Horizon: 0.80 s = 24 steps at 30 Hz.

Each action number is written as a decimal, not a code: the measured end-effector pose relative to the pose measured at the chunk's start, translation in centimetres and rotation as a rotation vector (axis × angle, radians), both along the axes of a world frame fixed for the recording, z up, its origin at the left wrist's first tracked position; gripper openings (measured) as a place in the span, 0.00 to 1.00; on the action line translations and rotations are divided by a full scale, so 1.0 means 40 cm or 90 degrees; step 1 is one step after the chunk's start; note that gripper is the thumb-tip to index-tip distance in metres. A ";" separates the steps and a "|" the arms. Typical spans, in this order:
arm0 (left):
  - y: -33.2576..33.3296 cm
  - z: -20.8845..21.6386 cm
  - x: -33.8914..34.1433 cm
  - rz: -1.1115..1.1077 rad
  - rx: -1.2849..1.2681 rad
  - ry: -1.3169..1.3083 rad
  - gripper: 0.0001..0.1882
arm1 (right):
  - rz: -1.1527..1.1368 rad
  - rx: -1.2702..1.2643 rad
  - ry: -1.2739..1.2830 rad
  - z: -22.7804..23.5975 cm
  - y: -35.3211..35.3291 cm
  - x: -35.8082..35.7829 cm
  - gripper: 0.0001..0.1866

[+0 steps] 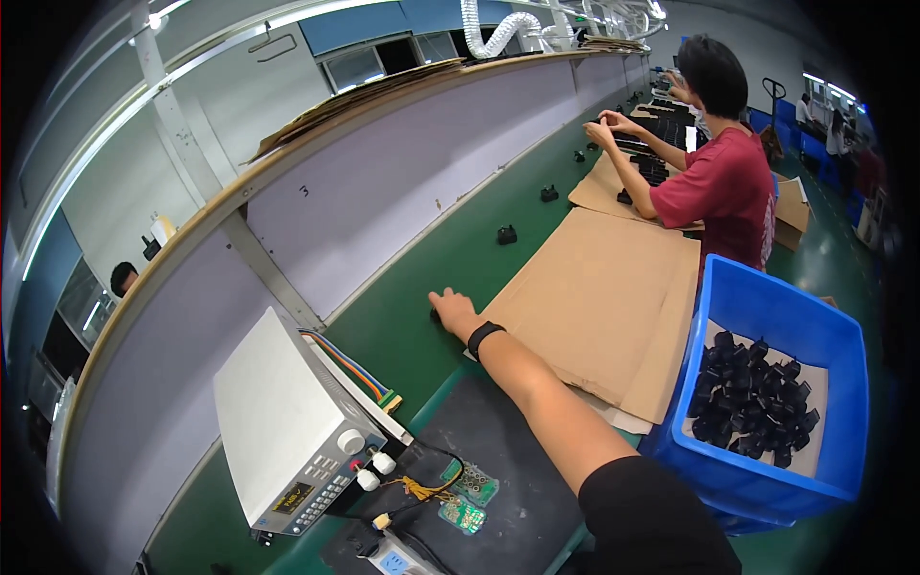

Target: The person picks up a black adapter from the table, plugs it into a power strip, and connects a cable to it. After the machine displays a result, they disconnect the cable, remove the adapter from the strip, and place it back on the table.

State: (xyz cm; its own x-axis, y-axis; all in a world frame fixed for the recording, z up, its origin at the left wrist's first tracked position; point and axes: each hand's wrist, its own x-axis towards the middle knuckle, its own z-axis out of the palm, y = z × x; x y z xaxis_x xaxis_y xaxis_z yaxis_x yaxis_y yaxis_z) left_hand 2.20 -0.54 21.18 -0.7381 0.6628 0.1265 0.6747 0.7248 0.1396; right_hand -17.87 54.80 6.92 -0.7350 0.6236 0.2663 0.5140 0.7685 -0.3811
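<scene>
My right hand [455,312], with a black band on the wrist, reaches across to the green bench surface. Its fingers are curled over a small black plug adapter [434,315], mostly hidden beneath them. Farther along the green surface stand other black plug adapters [506,235], spaced apart in a line. A flat cardboard sheet [594,297] lies just right of my hand and forearm. Nothing of my left hand shows.
A white bench instrument [287,412] with knobs and wires stands left. Green circuit boards [464,516] lie on a dark mat [537,479]. At right, a blue bin [767,489] holds many black adapters [752,398]. A co-worker in red [719,172] works beyond the cardboard.
</scene>
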 end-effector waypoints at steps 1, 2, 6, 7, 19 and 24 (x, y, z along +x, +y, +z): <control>0.020 0.023 0.004 0.002 -0.023 -0.011 0.26 | 0.005 -0.008 0.022 -0.008 -0.009 0.002 0.14; -0.025 0.000 -0.025 0.004 -0.021 0.001 0.26 | 0.018 -0.016 0.053 0.003 -0.026 0.004 0.14; -0.051 -0.009 -0.113 -0.228 -0.124 0.014 0.33 | 0.150 -0.165 0.324 0.059 -0.087 0.107 0.16; 0.005 0.026 -0.096 -0.150 -0.065 -0.019 0.31 | 0.127 -0.146 0.409 0.062 -0.083 0.154 0.18; 0.274 0.025 -0.068 -0.458 0.136 0.317 0.26 | 0.514 -1.068 0.129 0.237 -0.618 0.658 0.15; 0.222 0.022 -0.047 -0.408 0.211 0.159 0.27 | 0.587 -1.174 0.080 0.213 -0.663 0.633 0.17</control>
